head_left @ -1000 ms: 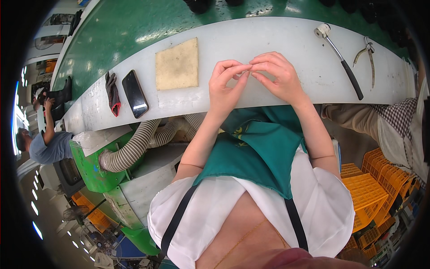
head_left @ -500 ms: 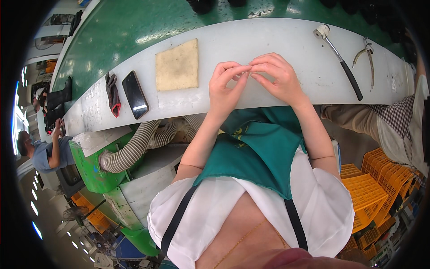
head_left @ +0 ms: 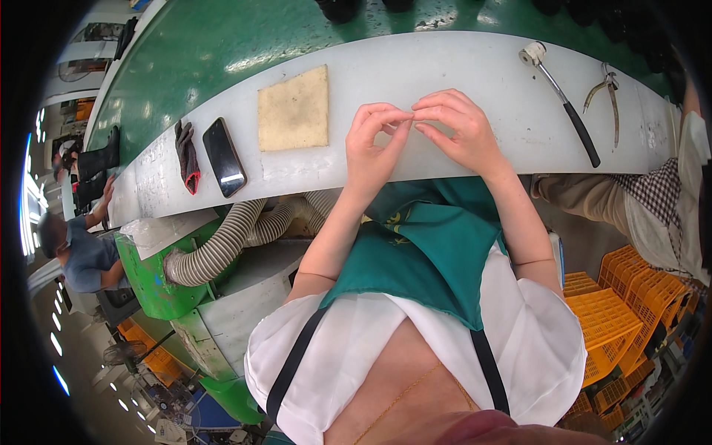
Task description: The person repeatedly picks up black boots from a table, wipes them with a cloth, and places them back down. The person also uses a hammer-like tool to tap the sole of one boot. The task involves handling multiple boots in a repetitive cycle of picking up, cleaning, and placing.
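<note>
Over the white table [head_left: 437, 59], my left hand [head_left: 372, 142] and my right hand [head_left: 461, 132] meet at their fingertips. The left thumb and index finger are drawn together in a pinch. My right fingers are curled, their tips against the left ones, with the thumb just below. Anything held between them is too small or hidden to make out. To the left of my hands lies a square cream-coloured pad [head_left: 293, 111], touched by neither hand.
A phone [head_left: 223, 157] and a dark glove with red trim [head_left: 185, 156] lie on the left. A mallet [head_left: 560, 100] and pliers [head_left: 612, 104] lie right. Below are a ribbed hose [head_left: 215, 241] and orange crates [head_left: 604, 319]. People are at left [head_left: 89, 256] and right [head_left: 653, 208].
My hands stay almost where they were, fingertips still together. The person at far left has shifted and now reaches a hand toward the table's end.
</note>
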### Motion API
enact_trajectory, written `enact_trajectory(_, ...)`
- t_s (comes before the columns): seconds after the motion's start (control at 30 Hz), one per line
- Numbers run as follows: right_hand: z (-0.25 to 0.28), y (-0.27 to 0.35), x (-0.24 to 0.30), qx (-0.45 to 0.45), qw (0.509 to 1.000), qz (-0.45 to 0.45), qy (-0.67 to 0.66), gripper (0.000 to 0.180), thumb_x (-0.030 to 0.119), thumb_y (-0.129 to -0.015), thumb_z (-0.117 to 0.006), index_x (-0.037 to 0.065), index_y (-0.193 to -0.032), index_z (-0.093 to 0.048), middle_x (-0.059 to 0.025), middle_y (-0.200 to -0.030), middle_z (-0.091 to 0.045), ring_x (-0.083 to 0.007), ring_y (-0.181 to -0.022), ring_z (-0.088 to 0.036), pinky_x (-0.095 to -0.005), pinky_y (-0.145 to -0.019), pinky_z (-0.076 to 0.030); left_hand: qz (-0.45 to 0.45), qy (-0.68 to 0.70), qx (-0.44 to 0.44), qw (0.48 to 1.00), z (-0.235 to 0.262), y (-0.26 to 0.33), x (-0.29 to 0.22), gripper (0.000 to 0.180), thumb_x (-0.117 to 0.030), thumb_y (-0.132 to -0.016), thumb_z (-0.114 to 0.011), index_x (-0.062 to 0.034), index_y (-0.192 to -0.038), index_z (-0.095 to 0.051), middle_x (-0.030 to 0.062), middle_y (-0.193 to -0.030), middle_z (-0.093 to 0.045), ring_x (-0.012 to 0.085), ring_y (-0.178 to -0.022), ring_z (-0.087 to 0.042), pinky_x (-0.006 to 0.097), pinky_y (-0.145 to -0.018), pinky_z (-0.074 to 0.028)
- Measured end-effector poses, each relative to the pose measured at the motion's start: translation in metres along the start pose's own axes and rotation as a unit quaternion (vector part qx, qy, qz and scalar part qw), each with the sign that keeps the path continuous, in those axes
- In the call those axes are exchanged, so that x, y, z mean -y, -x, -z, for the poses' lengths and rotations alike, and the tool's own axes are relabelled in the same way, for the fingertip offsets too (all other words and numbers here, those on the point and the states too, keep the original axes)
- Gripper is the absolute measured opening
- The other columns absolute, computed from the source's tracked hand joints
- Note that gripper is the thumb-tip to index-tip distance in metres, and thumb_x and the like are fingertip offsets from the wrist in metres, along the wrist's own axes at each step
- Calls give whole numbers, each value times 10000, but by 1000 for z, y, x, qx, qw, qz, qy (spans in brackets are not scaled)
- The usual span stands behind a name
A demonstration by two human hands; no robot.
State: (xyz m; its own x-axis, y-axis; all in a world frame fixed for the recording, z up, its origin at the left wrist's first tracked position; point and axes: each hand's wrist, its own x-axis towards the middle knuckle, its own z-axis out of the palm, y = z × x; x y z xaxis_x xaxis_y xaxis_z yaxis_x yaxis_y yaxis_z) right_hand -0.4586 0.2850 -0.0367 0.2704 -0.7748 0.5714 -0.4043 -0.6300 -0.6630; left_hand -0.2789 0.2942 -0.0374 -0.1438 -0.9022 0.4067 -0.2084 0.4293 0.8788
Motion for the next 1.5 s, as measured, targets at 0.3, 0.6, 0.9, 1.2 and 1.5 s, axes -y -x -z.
enact_trajectory(0.3,0,-1,0,1,1000,-1,1,191,81,-744,-730,100,-926,-675,-24,-967,-666,-219,-907,-617,-346,-784,-497,6,0,3,1000,0,0,1,163,42,-824,-657,-35,-968,-660,74,-1017,-575,141,-905,-585,243,-698,-497)
enact_trajectory(0.6,3,-1,1,7,1000,1,-6,213,64,-739,-723,95,-941,-663,-45,-966,-661,-245,-919,-616,-364,-788,-497,1,-26,2,1000,0,-1,-1,135,34,-820,-659,-24,-942,-653,80,-978,-597,153,-897,-577,248,-689,-493)
enact_trajectory(0.9,5,-1,6,8,1000,11,-2,209,66,-736,-722,71,-934,-657,-67,-963,-658,-267,-933,-612,-375,-798,-494,3,-15,-4,1000,0,-1,-5,115,28,-814,-669,-18,-918,-648,84,-950,-608,170,-856,-584,256,-668,-494)
enact_trajectory(1.2,5,1,5,5,1000,26,8,215,73,-747,-721,69,-953,-660,-79,-964,-661,-275,-930,-615,-381,-818,-495,1,-5,-1,1000,1,0,-3,111,2,-830,-662,-36,-934,-648,85,-941,-604,173,-847,-597,264,-667,-506)
enact_trajectory(1.5,7,-1,13,3,1000,24,-4,207,67,-753,-715,73,-953,-663,-61,-968,-667,-256,-904,-619,-362,-798,-500,-11,-10,2,1000,2,0,-5,130,-2,-834,-659,-47,-956,-655,79,-954,-607,164,-810,-611,257,-655,-503)
